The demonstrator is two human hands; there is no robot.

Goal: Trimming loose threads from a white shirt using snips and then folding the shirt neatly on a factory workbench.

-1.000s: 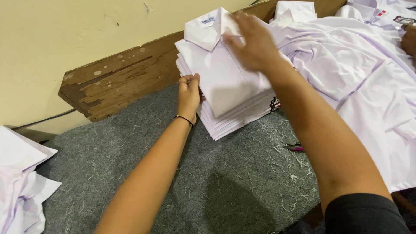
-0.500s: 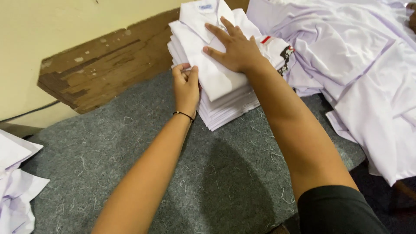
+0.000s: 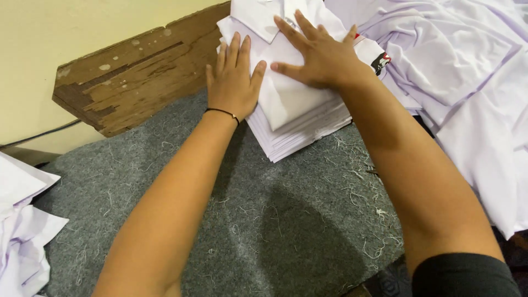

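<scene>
The stack (image 3: 300,118) of folded white shirts sits at the far edge of the grey felt (image 3: 247,220), at about twelve o'clock from the person, its back against a worn wooden board (image 3: 137,77). The right hand (image 3: 316,52) lies open and flat on the top shirt, fingers spread toward the collar, pressing down without gripping anything. The left hand (image 3: 234,80) is open too, palm laid against the stack's left side at about ten o'clock, fingers straight and together. To square a pile like this well, the top hand probably ought to press evenly so the layers do not slide, while the side hand nudges the edges flush (the lower layers at six o'clock look slightly fanned out). Loose unfolded shirts (image 3: 462,71) lie heaped at two o'clock, touching the stack's right side, so that edge is likely harder to true up. More white cloth (image 3: 22,225) lies at eight o'clock, well apart. Thread scraps dot the felt.
</scene>
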